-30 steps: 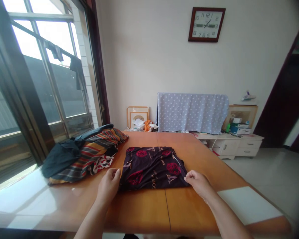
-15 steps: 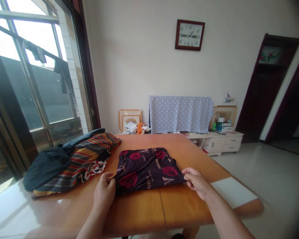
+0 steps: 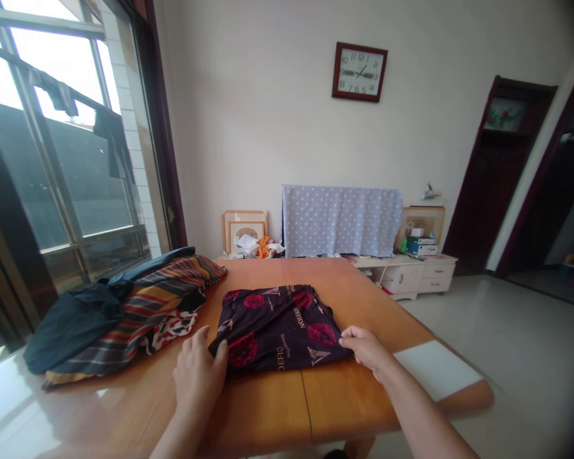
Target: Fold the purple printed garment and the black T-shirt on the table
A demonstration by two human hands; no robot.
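The orange wooden surface (image 3: 268,414) is carrying a heap of striped clothes (image 3: 119,312) on its left and a folded rose-print garment (image 3: 277,325) at its middle. The left hand (image 3: 198,376) is lying flat, grip open, touching the garment's near-left corner. The right hand (image 3: 366,350) is curling over the near-right corner; I cannot tell whether its grip is pinching.

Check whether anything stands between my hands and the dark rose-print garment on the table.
Nothing visible does. The left hand touches the garment at its near-left corner, and the right hand meets its near-right corner. The clothes pile lies off to the left, apart.
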